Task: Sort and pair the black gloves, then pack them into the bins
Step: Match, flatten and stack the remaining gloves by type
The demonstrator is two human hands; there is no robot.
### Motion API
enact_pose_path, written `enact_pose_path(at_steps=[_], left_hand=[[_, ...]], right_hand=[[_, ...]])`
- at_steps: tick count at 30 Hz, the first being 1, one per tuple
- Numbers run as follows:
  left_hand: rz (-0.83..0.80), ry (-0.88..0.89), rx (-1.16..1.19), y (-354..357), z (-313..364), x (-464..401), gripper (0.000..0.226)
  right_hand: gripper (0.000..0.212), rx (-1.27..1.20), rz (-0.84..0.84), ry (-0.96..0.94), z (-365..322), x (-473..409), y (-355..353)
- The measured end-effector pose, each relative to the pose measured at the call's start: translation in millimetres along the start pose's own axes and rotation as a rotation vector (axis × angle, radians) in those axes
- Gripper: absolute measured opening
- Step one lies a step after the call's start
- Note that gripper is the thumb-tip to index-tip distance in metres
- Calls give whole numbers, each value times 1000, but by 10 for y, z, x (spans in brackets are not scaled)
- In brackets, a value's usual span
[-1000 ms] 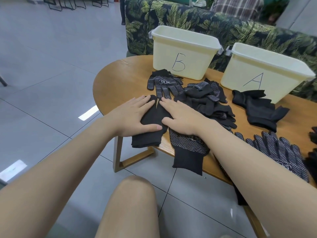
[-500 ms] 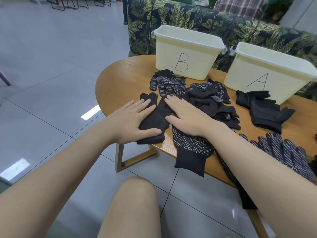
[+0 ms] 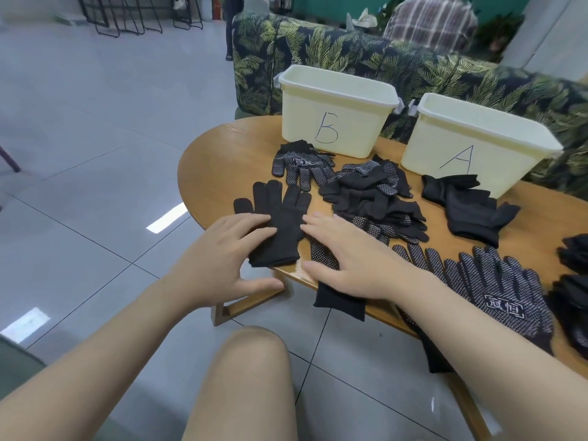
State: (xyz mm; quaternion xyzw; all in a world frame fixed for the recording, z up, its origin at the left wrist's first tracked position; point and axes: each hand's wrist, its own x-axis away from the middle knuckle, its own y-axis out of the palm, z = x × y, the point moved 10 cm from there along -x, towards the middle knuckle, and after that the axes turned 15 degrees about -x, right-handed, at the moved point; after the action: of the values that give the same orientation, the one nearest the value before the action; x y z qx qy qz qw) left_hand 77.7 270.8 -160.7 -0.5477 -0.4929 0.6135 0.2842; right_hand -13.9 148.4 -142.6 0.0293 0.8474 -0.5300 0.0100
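A plain black glove (image 3: 280,224) lies flat near the table's front left edge, fingers pointing away from me. My left hand (image 3: 219,259) rests with straight fingers on its left side and cuff. My right hand (image 3: 346,259) lies flat on a dotted glove (image 3: 334,281) whose cuff hangs over the table edge, just right of the plain glove. A mixed heap of black gloves (image 3: 375,198) sits in the middle. A dotted pair (image 3: 302,163) lies before bin B (image 3: 337,109). Plain gloves (image 3: 467,208) lie before bin A (image 3: 477,144).
More dotted gloves (image 3: 496,288) and dark gloves (image 3: 576,281) lie at the right end of the wooden table (image 3: 216,167). A leaf-patterned sofa (image 3: 350,55) stands behind the bins. My bare knee (image 3: 251,370) is below the table edge, over grey floor tiles.
The plain glove now lies further onto the table with its fingers spread flat. Both hands have slid back toward me, off its upper part.
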Motion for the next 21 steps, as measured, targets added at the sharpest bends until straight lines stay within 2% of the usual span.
enact_pose_path(at_steps=[3, 6, 9, 11, 14, 17, 21], left_hand=[[70, 10, -46, -51, -1, 104, 66], [145, 24, -69, -92, 39, 152, 44], [159, -1, -69, -81, 39, 186, 44], [188, -1, -58, -123, 47, 205, 36], [199, -35, 37, -230, 68, 202, 33], [167, -133, 208, -316, 20, 155, 22], [117, -259, 398, -330, -77, 92, 9]], right_hand=[[77, 25, 9, -54, -159, -16, 128], [71, 19, 33, -65, -231, -59, 273], [56, 10, 113, -64, -263, -50, 288], [45, 17, 160, -62, -286, -29, 266], [29, 21, 207, -68, -335, -1, 220], [13, -99, 233, -26, -318, 16, 124], [13, -415, 293, 81, -215, 48, -28]])
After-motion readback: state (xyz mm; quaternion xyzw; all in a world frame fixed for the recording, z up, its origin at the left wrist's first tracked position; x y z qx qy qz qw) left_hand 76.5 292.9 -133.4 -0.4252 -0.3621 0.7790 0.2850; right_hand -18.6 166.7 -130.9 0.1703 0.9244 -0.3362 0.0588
